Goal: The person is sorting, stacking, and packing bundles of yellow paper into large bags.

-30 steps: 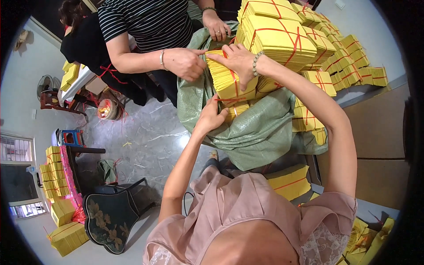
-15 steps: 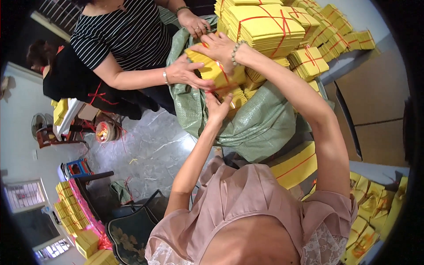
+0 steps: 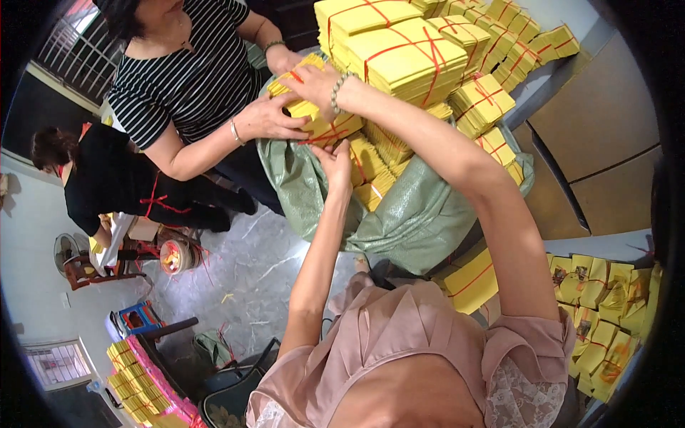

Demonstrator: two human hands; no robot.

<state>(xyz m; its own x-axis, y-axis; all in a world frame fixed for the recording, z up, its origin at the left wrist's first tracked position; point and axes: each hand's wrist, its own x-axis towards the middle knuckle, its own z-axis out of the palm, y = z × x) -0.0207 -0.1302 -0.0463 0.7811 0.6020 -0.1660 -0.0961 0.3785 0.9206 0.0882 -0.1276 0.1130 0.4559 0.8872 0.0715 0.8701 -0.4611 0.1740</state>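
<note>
A bundle of yellow paper (image 3: 341, 128) tied with red string is tilted in the mouth of a green woven sack (image 3: 421, 225). My right hand (image 3: 314, 87) lies over its upper side, fingers curled round it. Below, my left hand (image 3: 334, 165) has thumb and fingers closed at the bundle's lower edge, by the red string. Facing me, a person in a striped top also holds this bundle; one hand (image 3: 270, 118) is spread along its side and the other (image 3: 284, 60) is at its far end. More yellow bundles (image 3: 367, 167) stand inside the sack.
Tall stacks of tied yellow paper (image 3: 407, 60) rise beside the sack. More yellow packets (image 3: 599, 292) lie at the right. A second person in black (image 3: 118, 175) bends over a table at the left, near a bucket (image 3: 173, 255). A chair (image 3: 235, 396) stands at lower left.
The view has shifted, so most things sit further left or lower. My left fingers have drawn together at the bundle's lower edge. My right hand stays on the bundle.
</note>
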